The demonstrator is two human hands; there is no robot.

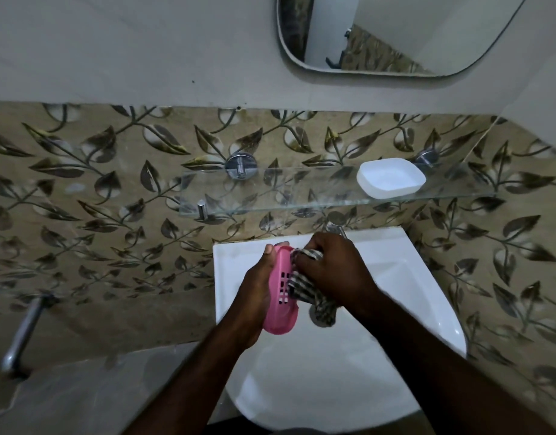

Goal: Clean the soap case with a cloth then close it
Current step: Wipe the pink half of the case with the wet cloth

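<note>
items on my feed, each placed against the white sink (421, 296):

1. pink slotted case part (278, 309): i log it held on edge over the sink's back left area, above the basin.
2. left hand (254, 296): fingers curled round the pink part's outer side and clamped on it, thumb tip at its far end.
3. checked cloth (314, 296): bunched against the pink part's inner face, one end hanging toward the basin.
4. right hand (330, 271): over the sink's back middle, fingers folded tight on the cloth, pressing it to the pink part.
5. white case half (391, 179): open side up on the glass shelf (270, 189) above the sink, towards the shelf's right end.
6. mirror (380, 26): on the wall high above the sink.
7. chrome pipe (22, 337): i see it well left of the sink.
8. leaf-patterned tiles (97, 246): behind and beside the sink.
</note>
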